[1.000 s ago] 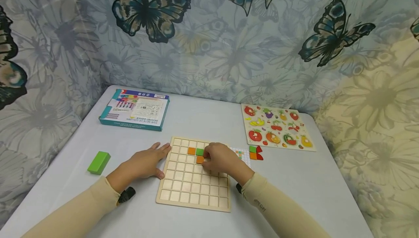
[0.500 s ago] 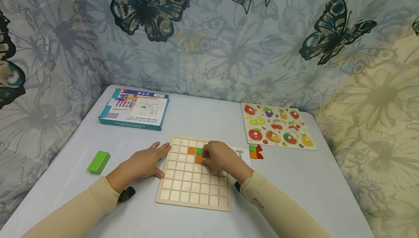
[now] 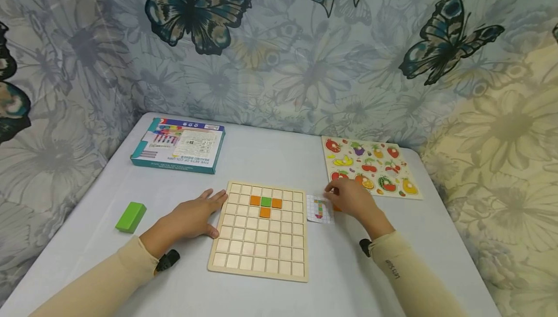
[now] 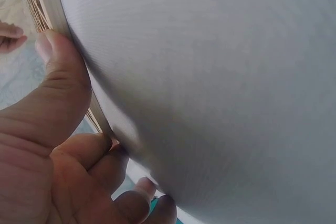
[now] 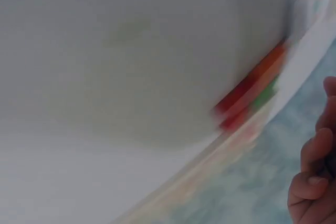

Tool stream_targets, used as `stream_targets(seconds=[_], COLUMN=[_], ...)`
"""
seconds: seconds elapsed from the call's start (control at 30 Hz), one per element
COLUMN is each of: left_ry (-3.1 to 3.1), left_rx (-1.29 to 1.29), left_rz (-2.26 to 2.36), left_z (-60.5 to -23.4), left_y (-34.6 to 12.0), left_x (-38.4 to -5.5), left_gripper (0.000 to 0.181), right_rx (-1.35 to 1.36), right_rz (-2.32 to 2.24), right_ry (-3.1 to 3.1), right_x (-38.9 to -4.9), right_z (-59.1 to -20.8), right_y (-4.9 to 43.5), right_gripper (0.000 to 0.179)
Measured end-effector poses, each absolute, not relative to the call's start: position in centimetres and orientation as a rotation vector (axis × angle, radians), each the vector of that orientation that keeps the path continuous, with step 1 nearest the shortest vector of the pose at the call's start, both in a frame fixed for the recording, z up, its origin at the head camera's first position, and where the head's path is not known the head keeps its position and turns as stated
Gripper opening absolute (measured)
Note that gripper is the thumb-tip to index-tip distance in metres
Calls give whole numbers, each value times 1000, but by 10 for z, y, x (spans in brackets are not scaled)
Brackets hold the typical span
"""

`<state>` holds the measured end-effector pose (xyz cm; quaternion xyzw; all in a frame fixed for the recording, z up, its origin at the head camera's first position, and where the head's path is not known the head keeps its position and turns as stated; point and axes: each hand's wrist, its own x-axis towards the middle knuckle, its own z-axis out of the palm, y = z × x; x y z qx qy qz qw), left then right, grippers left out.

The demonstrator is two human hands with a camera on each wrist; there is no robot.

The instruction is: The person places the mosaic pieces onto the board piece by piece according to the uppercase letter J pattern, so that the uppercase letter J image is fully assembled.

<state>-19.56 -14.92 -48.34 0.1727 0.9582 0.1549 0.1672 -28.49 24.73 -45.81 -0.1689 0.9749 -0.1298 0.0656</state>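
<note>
My left hand [image 3: 192,216] rests along the left edge of a wooden grid board [image 3: 257,275]; in the left wrist view its thumb [image 4: 58,59] touches the board's side. Near the board's top sit an orange tile [image 3: 255,201], a green tile [image 3: 266,202] and another orange tile [image 3: 276,203] in a row, with a third orange tile [image 3: 265,213] below the green one. Right of the board, my right hand [image 3: 355,203] hovers over loose pieces, mostly covering them. The blurred right wrist view shows red pieces [image 5: 236,98] and a green piece [image 5: 265,94] apart from the loosely bent fingers.
A small gridded pattern card [image 3: 311,214] lies between the board and my right hand. Behind that hand is a fruit puzzle board [image 3: 388,166]. A flat box [image 3: 178,145] lies at the back left, and a green block [image 3: 131,217] at the left.
My right hand has left the board and moved right, over the loose pieces. An orange tile now shows right of the green one, where that hand was. The left hand stays in place.
</note>
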Motion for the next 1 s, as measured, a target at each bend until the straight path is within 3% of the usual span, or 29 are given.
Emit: stream_targets(seconds=[0.23, 0.67, 1.0], left_ry=[2728, 2719, 2735], left_rx=[479, 453, 455], left_rz=[440, 462, 452], left_z=[-485, -487, -486], left_y=[-150, -147, -147], left_x=[-195, -196, -195], left_gripper=[103, 103, 102], right_rx=[-307, -337, -345], right_rz=[-339, -270, -244], right_ry=[2882, 2905, 2862], right_x=[-294, -297, -298], right_z=[-465, -472, -471], right_y=[292, 295, 297], right_gripper=[14, 13, 28])
